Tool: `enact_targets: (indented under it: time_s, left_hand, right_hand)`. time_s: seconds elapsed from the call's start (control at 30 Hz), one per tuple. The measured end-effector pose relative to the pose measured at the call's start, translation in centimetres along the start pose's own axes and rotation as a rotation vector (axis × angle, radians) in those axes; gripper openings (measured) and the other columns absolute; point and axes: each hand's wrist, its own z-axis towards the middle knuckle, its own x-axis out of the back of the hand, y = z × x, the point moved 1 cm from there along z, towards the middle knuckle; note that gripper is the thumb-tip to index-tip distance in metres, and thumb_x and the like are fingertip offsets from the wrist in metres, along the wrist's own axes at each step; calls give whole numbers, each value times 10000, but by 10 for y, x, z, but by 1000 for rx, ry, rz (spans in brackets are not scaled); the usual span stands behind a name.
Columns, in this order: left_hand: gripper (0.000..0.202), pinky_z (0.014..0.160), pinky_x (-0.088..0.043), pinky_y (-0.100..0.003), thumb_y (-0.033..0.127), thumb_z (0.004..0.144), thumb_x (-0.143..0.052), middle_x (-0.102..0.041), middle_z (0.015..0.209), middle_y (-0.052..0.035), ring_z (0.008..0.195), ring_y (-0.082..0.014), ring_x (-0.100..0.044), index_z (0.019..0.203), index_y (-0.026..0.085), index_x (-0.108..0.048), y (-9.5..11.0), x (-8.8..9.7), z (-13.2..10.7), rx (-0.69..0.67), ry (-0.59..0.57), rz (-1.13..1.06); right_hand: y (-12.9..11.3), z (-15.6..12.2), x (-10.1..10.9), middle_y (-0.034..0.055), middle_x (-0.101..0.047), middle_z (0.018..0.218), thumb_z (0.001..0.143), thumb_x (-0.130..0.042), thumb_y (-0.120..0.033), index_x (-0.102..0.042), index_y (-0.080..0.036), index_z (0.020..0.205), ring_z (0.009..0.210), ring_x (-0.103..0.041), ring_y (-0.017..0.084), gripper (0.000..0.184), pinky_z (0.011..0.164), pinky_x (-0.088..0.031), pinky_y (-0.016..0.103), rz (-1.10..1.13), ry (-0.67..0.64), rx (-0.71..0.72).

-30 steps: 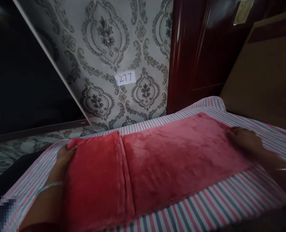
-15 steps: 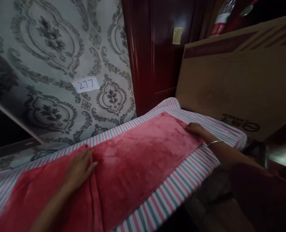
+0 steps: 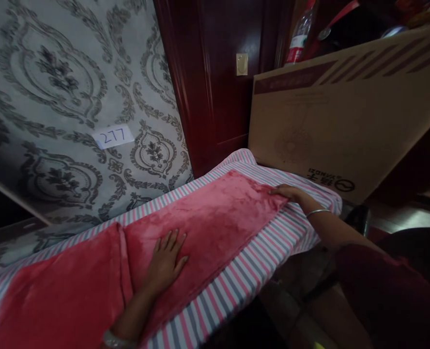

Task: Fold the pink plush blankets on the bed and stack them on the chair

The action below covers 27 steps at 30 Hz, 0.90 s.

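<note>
Left hand (image 3: 164, 261), fingers spread, has moved past the fold (image 3: 124, 261) and now lies flat on the red plush blanket (image 3: 207, 218), atop a striped sheet (image 3: 233, 310); right hand (image 3: 289, 193), fingers together, rests on the blanket's far end.

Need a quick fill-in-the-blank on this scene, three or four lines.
1. The card on the damask wallpaper reads ____.
2. The striped sheet has pink, white and ____ stripes.
3. The left hand lies palm ____ on the red plush fabric.
4. The right hand lies in front of a large ____ box.

Missing words: 277; grey; down; cardboard.
</note>
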Motion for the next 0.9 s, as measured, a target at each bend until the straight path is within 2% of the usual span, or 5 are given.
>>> enact_targets:
  time_s: [0.23,0.43,0.63,0.77,0.9]
  left_hand:
    - [690,1215,-252,-539,495,920,-480,-288,1634,-142,1501,-305,-279,1531,194,-369,-12,-1,-1,84,246,-304]
    - [726,1184,-342,-510,591,874,-514,-486,1506,-163,1405,-310,-449,1477,200,-404,-24,3,1,347,430,-832]
    - [805,1154,-394,-453,630,787,-626,-534,1455,-147,1337,-289,-529,1450,221,-425,-27,4,1,440,454,-1123]
    - [643,1066,-481,-381,419,747,-745,-608,1365,-122,1240,-256,-605,1321,219,-535,-32,8,12,567,460,-1302]
    - [463,785,-591,-335,266,743,-749,-716,971,-111,828,-210,-724,1154,147,-573,-36,16,39,743,360,-1493]
  right_hand:
    - [-97,-30,-23,31,-656,702,818,-662,-251,-677,-135,862,626,-578,140,125,576,-442,219,112,28,195]
    - [-168,-109,-100,24,-730,933,794,-639,-204,-711,-193,1016,851,-636,197,234,688,-409,238,-76,-13,592]
    - [-150,-174,-172,43,-722,1082,873,-484,-157,-685,-228,1093,949,-653,234,306,761,-438,298,-277,16,783]
    - [-127,-186,-187,70,-680,1134,849,-505,-156,-632,-222,1177,1008,-618,260,357,851,-458,351,-283,68,767]
    - [-110,-193,-190,116,-640,1143,810,-572,-156,-626,-175,1163,1083,-575,297,358,937,-440,411,-258,114,725]
